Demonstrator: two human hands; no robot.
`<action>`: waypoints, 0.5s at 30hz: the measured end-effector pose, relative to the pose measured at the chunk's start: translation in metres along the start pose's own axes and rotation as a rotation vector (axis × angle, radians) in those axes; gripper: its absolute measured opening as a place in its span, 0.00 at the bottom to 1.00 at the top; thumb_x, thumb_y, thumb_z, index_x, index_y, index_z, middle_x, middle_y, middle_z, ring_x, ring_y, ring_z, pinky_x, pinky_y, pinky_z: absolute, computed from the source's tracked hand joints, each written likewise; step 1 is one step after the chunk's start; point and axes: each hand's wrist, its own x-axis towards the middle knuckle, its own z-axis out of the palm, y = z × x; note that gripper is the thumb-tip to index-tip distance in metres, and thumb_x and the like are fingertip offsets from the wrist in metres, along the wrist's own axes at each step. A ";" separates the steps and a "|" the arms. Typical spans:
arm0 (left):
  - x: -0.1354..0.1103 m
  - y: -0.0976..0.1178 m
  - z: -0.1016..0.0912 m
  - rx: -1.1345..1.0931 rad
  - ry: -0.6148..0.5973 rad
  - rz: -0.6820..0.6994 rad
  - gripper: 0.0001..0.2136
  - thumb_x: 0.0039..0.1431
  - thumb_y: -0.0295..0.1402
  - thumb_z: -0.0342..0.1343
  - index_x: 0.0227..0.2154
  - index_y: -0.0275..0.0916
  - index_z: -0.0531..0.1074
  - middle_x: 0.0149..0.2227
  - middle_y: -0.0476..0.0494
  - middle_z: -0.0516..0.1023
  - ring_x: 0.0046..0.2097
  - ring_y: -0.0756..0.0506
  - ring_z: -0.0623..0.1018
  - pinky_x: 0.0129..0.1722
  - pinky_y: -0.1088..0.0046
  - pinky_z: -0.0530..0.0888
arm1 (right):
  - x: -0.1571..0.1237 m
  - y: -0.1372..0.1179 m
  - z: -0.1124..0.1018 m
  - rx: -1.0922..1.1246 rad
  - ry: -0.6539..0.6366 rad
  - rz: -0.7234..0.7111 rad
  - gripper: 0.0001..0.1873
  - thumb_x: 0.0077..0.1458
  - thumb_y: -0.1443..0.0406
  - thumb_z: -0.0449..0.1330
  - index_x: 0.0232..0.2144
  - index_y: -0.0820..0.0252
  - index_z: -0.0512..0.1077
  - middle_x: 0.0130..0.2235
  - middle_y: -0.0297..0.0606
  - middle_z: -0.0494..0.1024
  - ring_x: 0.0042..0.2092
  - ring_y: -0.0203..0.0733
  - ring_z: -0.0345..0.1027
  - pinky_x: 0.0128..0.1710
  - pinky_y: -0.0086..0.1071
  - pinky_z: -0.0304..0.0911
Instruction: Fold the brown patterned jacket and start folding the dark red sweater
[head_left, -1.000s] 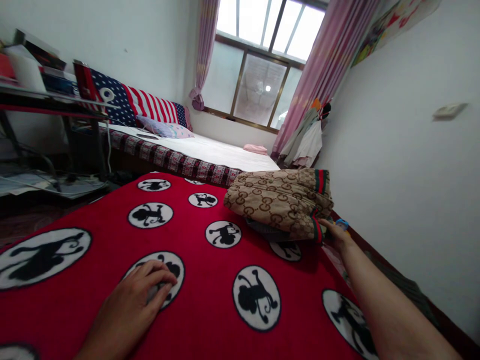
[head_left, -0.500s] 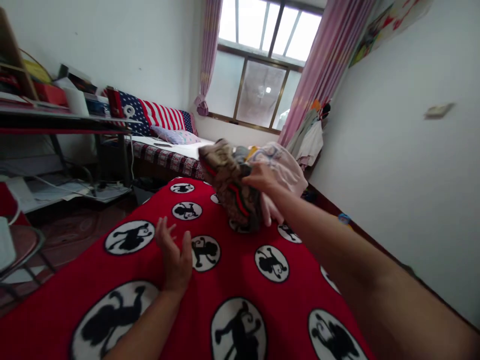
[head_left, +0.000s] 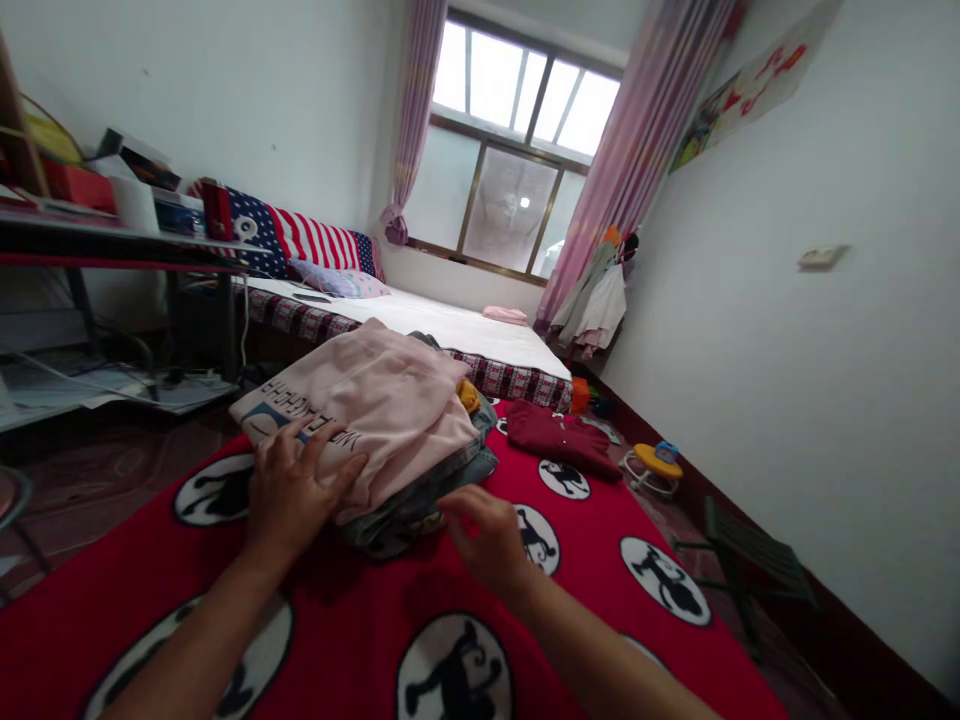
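Note:
A stack of folded clothes (head_left: 405, 440) lies on the red blanket (head_left: 585, 600) with monkey prints. A pale pink shirt (head_left: 375, 390) with lettering is on top, and grey and yellow garments show beneath it. My left hand (head_left: 296, 485) rests flat on the near corner of the pink shirt, fingers spread. My right hand (head_left: 487, 535) touches the stack's near lower edge with loosely bent fingers, holding nothing. A folded dark red garment (head_left: 559, 440) lies alone on the blanket farther back.
A second bed (head_left: 450, 325) with a white sheet and flag-print pillow (head_left: 300, 235) stands under the window. At the left a dark desk (head_left: 112, 250) carries boxes. A small yellow toy (head_left: 654, 462) and a green folding stool (head_left: 739, 560) sit by the right wall.
My right hand swung the clothes stack from the far right of the blanket to the left, flipped so the pink shirt is on top. My left hand moved onto it.

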 end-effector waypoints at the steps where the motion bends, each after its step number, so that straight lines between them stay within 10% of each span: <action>1: -0.001 0.000 0.004 -0.007 0.046 0.001 0.22 0.57 0.50 0.53 0.49 0.44 0.71 0.58 0.35 0.63 0.59 0.31 0.64 0.57 0.48 0.63 | 0.002 0.029 -0.017 -0.064 0.066 0.094 0.12 0.55 0.70 0.52 0.38 0.57 0.74 0.37 0.39 0.78 0.40 0.40 0.72 0.42 0.31 0.66; 8: -0.009 0.005 0.020 -0.046 0.309 0.104 0.09 0.56 0.39 0.59 0.37 0.42 0.70 0.53 0.35 0.67 0.58 0.32 0.65 0.57 0.46 0.63 | 0.027 0.214 -0.100 -0.601 0.109 0.792 0.30 0.54 0.61 0.55 0.57 0.72 0.63 0.56 0.57 0.68 0.58 0.55 0.61 0.57 0.43 0.56; 12: -0.013 0.003 0.022 -0.052 0.334 0.158 0.09 0.55 0.38 0.61 0.36 0.42 0.69 0.54 0.36 0.67 0.58 0.33 0.65 0.57 0.47 0.64 | 0.043 0.254 -0.101 -0.700 -0.074 1.085 0.47 0.50 0.45 0.58 0.64 0.67 0.54 0.58 0.60 0.66 0.59 0.63 0.59 0.53 0.50 0.59; 15: -0.014 0.005 0.022 -0.062 0.315 0.147 0.09 0.54 0.37 0.62 0.35 0.42 0.70 0.54 0.38 0.66 0.59 0.34 0.64 0.57 0.49 0.64 | 0.044 0.257 -0.092 -0.734 -0.154 1.047 0.32 0.51 0.51 0.61 0.55 0.61 0.68 0.53 0.56 0.72 0.56 0.61 0.64 0.49 0.46 0.62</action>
